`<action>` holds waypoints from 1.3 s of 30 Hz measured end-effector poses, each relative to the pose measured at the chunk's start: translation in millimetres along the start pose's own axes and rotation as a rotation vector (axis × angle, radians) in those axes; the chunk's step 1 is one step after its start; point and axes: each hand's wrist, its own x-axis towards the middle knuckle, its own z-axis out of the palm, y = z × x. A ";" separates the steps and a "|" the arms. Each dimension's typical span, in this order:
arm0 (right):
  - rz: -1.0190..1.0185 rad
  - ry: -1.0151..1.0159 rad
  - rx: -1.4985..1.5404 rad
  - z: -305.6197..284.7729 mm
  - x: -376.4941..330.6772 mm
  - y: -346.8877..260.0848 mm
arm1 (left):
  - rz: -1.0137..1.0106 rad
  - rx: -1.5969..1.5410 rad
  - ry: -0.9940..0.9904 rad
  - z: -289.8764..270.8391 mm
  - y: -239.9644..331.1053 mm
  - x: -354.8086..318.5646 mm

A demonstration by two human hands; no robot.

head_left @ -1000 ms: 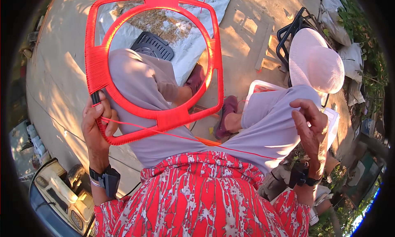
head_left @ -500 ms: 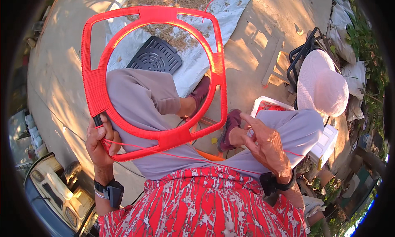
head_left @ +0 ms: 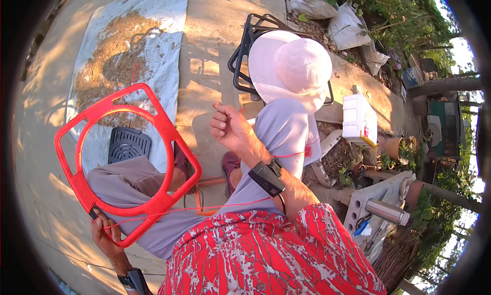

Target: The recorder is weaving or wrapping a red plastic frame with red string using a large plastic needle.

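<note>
Sunlit concrete yard (head_left: 215, 54), grain-strewn white sheet (head_left: 153, 18), greenery (head_left: 388, 13) beyond.

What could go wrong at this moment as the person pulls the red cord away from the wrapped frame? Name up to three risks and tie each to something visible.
1. The red cord runs taut from the red frame past the wrist strap; it might snag there.
2. Only the left hand grips the frame, at its lower corner, so it may tilt or slip.
3. The right hand is raised near a seated person's white hat and could bump it.

Bare dirt ground (head_left: 215, 54); pale tarp (head_left: 163, 18) with scattered dry chaff (head_left: 115, 54); black grille (head_left: 128, 145).
</note>
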 end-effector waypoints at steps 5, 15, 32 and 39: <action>-0.046 -0.071 0.064 29.8 2.6 7.0 | -0.033 0.025 -0.082 -8.1 -1.6 3.8; 0.089 -0.551 0.361 85.7 -65.5 -21.2 | -0.100 0.077 -0.071 -2.9 1.8 12.2; -0.332 0.494 -0.262 -294.5 -122.8 -68.1 | -0.098 0.233 0.058 10.3 9.1 -0.5; -0.096 1.044 -1.114 -408.3 -61.3 3.5 | -0.126 0.213 0.162 21.2 9.5 -4.0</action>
